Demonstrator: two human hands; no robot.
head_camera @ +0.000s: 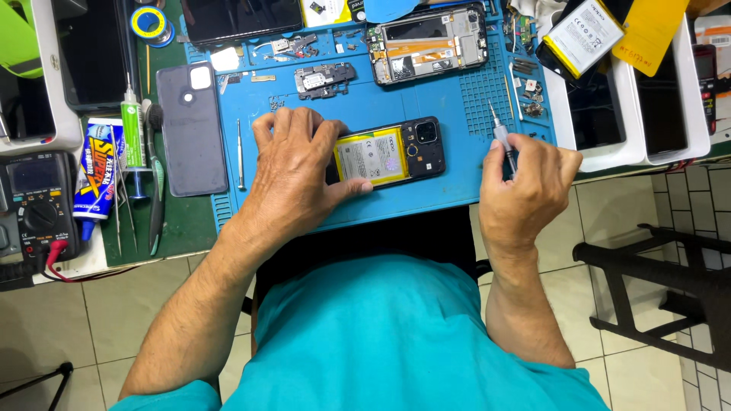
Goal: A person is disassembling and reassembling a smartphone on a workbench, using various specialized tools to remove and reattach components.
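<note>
An opened phone [396,152] with its back off lies on the blue work mat [426,99], its yellow-edged battery showing. My left hand [297,171] presses flat on the phone's left end and covers that part. My right hand [525,190] is to the right of the phone, closed around a small silver screwdriver [502,141] whose tip points up and away from me, clear of the phone.
A second stripped phone frame [430,42] and small parts [325,78] lie at the mat's far side. A grey back cover [190,129], tweezers, a glue tube [95,175] and a multimeter [34,202] sit left. White trays [609,114] stand right, a black stool [662,281] beyond.
</note>
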